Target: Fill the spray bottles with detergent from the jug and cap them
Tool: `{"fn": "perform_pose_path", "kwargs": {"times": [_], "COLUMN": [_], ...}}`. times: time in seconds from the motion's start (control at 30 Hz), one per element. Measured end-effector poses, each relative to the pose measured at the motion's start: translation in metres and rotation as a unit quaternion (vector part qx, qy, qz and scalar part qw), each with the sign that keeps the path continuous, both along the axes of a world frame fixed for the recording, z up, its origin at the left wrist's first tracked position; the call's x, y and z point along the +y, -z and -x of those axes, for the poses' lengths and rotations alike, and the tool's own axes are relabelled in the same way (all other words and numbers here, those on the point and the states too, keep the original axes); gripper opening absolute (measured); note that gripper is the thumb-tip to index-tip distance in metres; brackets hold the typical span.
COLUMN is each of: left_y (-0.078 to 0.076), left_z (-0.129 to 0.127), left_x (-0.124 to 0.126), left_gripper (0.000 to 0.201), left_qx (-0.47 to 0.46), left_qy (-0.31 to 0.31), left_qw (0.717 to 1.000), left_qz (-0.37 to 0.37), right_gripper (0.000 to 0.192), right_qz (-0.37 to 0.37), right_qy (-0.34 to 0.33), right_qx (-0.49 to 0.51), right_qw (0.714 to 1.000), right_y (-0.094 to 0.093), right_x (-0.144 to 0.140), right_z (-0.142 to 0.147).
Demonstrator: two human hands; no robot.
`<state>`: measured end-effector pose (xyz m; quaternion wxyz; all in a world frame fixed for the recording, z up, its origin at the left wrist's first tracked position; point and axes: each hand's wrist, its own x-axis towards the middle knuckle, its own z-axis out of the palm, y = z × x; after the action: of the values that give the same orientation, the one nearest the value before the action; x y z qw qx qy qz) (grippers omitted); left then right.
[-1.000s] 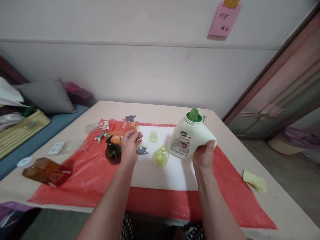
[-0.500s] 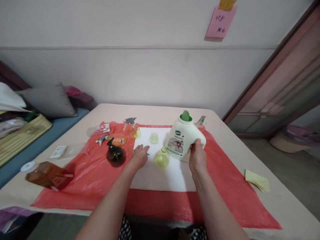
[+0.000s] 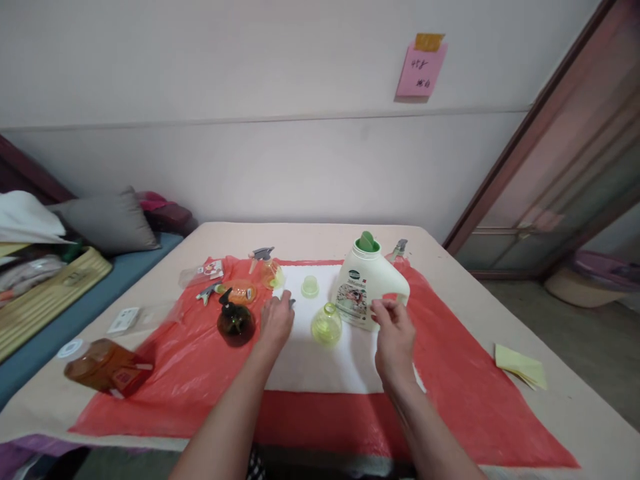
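A cream detergent jug (image 3: 357,280) stands uncapped on a white sheet (image 3: 320,373), a green spout insert in its mouth. My right hand (image 3: 395,337) is in front of its handle, fingers loosely curled and empty. Left of the jug is a squat yellow-green transparent bottle (image 3: 327,325) with an open neck. A pale green cap (image 3: 310,287) lies behind it. My left hand (image 3: 277,322) is closed at the sheet's left side; a small grey tip (image 3: 293,303) pokes out of it, the rest hidden. Beside this hand stands a dark pump bottle (image 3: 236,325).
On the red plastic sheet (image 3: 200,373) are an orange spray bottle on its side (image 3: 240,292), an upright spray bottle (image 3: 271,275) and a large amber bottle lying down (image 3: 107,367). Another sprayer (image 3: 400,252) stands behind the jug. Yellow paper (image 3: 521,365) lies at right.
My right hand has let go of the jug's handle and drawn slightly back towards me. My left hand has moved a little left, still closed. The view has tilted up slightly.
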<state>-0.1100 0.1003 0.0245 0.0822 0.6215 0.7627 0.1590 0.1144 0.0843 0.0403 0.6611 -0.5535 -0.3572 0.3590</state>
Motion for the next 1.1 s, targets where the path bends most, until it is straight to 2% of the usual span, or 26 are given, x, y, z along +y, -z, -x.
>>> {"fn": "perform_pose_path", "kwargs": {"times": [0.07, 0.1, 0.17, 0.2, 0.23, 0.3, 0.37, 0.4, 0.47, 0.5, 0.57, 0.63, 0.7, 0.77, 0.83, 0.9, 0.97, 1.03, 1.1], "left_y": [-0.017, -0.024, -0.036, -0.041, -0.044, -0.050, -0.056, -0.058, -0.061, -0.061, -0.059, -0.052, -0.044, -0.033, -0.021, -0.006, 0.011, 0.027, 0.039], "left_z": [0.000, -0.001, -0.006, -0.010, -0.015, -0.026, -0.035, -0.038, -0.042, -0.043, -0.041, -0.037, -0.031, -0.028, -0.028, -0.033, -0.040, -0.047, -0.053], "left_x": [-0.005, -0.010, -0.025, -0.033, -0.042, -0.060, -0.074, -0.079, -0.085, -0.087, -0.087, -0.082, -0.074, -0.062, -0.049, -0.036, -0.026, -0.020, -0.017], "left_gripper": [0.039, 0.041, 0.037, 0.032, 0.026, 0.026, 0.037, 0.041, 0.044, 0.043, 0.045, 0.065, 0.078, 0.077, 0.083, 0.096, 0.110, 0.116, 0.113], "left_qx": [-0.017, -0.035, -0.101, -0.140, -0.164, -0.168, -0.148, -0.145, -0.167, -0.185, -0.233, -0.305, -0.383, -0.439, -0.462, -0.471, -0.472, -0.458, -0.442], "left_qy": [-0.032, -0.048, -0.050, -0.019, 0.039, 0.181, 0.282, 0.307, 0.324, 0.330, 0.339, 0.331, 0.278, 0.184, 0.093, 0.057, 0.058, 0.075, 0.084], "left_qw": [0.998, 0.994, 0.966, 0.939, 0.911, 0.854, 0.808, 0.794, 0.786, 0.784, 0.777, 0.758, 0.751, 0.785, 0.841, 0.870, 0.878, 0.885, 0.893], "left_qz": [-0.053, -0.095, -0.233, -0.313, -0.376, -0.458, -0.496, -0.505, -0.500, -0.491, -0.477, -0.471, -0.460, -0.396, -0.267, -0.136, -0.055, -0.017, -0.002], "right_gripper": [0.020, 0.020, 0.034, 0.044, 0.054, 0.061, 0.059, 0.057, 0.054, 0.054, 0.051, 0.046, 0.039, 0.033, 0.030, 0.029, 0.028, 0.028, 0.026], "right_qz": [-0.100, -0.166, -0.288, -0.331, -0.357, -0.374, -0.380, -0.389, -0.411, -0.419, -0.415, -0.374, -0.316, -0.278, -0.269, -0.269, -0.262, -0.251, -0.233], "right_qy": [-0.036, -0.046, -0.042, -0.036, -0.030, -0.022, -0.034, -0.046, -0.072, -0.080, -0.082, -0.073, -0.059, -0.042, -0.012, 0.021, 0.041, 0.044, 0.040], "right_qx": [-0.145, -0.231, -0.383, -0.444, -0.493, -0.561, -0.592, -0.595, -0.586, -0.574, -0.540, -0.495, -0.421, -0.295, -0.144, -0.010, 0.080, 0.138, 0.175], "right_qw": [0.984, 0.958, 0.877, 0.832, 0.793, 0.738, 0.710, 0.702, 0.695, 0.699, 0.728, 0.781, 0.848, 0.913, 0.952, 0.963, 0.961, 0.957, 0.956], "right_y": [-0.006, -0.008, -0.012, -0.014, -0.017, -0.022, -0.029, -0.031, -0.035, -0.035, -0.034, -0.034, -0.036, -0.043, -0.055, -0.069, -0.080, -0.085, -0.083], "right_x": [-0.009, -0.013, -0.022, -0.026, -0.030, -0.037, -0.042, -0.044, -0.046, -0.045, -0.043, -0.039, -0.035, -0.032, -0.029, -0.026, -0.024, -0.021, -0.018], "right_z": [0.007, 0.010, 0.019, 0.022, 0.025, 0.029, 0.030, 0.029, 0.026, 0.024, 0.021, 0.016, 0.009, 0.001, -0.006, -0.011, -0.014, -0.015, -0.015]}}
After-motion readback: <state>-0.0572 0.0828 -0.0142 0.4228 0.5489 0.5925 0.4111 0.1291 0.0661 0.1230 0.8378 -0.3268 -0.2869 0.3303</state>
